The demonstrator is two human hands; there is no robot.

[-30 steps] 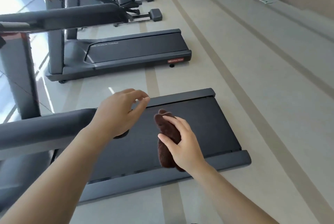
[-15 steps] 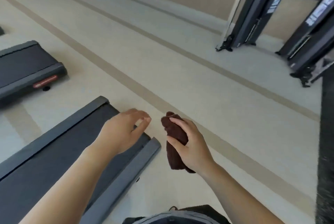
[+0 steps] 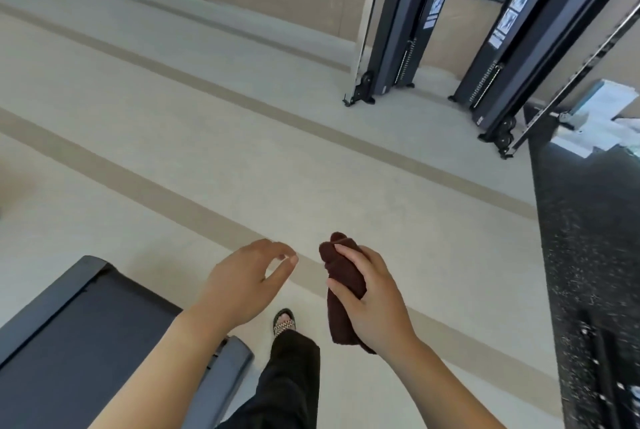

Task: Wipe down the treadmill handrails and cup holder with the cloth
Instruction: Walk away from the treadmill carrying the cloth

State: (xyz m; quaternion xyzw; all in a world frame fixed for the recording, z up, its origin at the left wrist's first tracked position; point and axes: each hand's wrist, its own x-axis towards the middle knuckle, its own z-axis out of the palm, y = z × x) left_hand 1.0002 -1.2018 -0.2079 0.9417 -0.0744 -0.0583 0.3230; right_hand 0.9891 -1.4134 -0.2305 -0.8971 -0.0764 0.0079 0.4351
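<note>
My right hand grips a bunched dark brown cloth, held upright over the beige floor. Just left of it my left hand hovers with curled, parted fingers and holds nothing. The rear end of a grey treadmill deck fills the lower left, partly under my left forearm. No handrail or cup holder is in view.
My leg in black trousers and a sandalled foot step on the floor between the hands. Tall black cable machines stand at the back right by the wall. A dark speckled rubber mat runs along the right edge.
The view has swung right, away from the treadmills toward the open floor and cable machines. Both hands keep their pose, cloth still in the right. A foot now shows below.
</note>
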